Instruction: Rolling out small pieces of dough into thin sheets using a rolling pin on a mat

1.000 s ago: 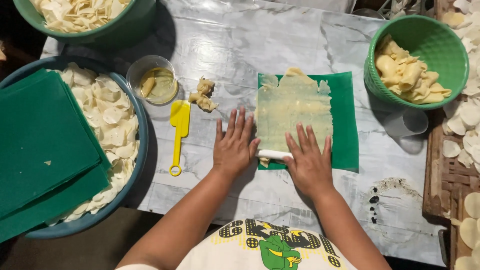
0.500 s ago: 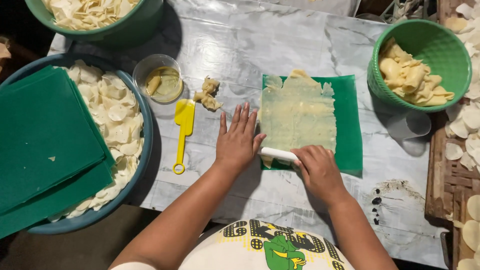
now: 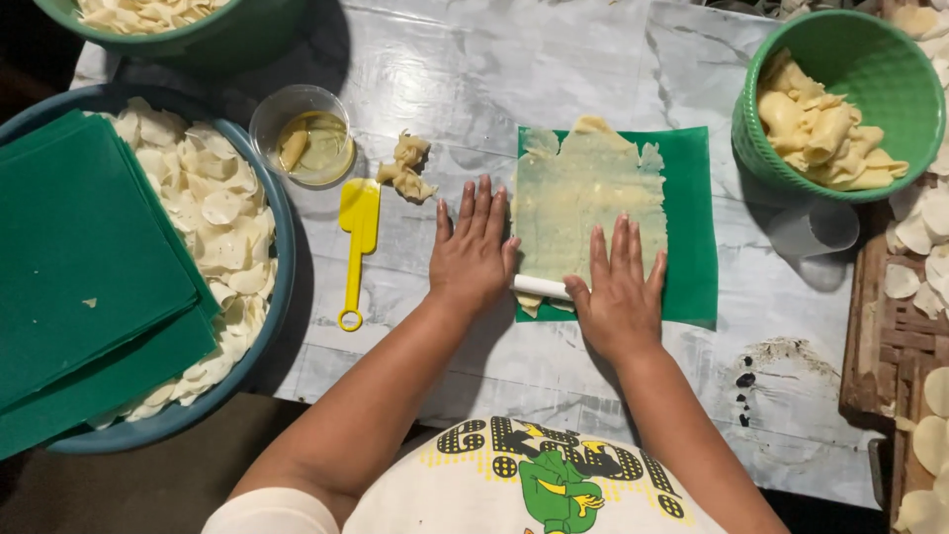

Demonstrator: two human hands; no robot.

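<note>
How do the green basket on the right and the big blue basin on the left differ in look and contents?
The green basket is small, with ribbed walls; the blue basin is far wider and smooth-rimmed. The basket holds rolled yellowish pieces; the basin holds flat pale discs under stacked green sheets. Both are round and stand on the marbled table.

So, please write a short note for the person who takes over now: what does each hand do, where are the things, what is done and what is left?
Left hand: flat, palm down, on the left end of the white rolling rod.
Right hand: flat, over the rod's right part, on the dough sheet.
The sheet lies spread thin on the green mat; the rod sits at its near edge.
Yellow spatula, dough lump and small oil cup lie to the left.
Done: dough flattened. Left: the sheet is not rolled up around the rod.
</note>
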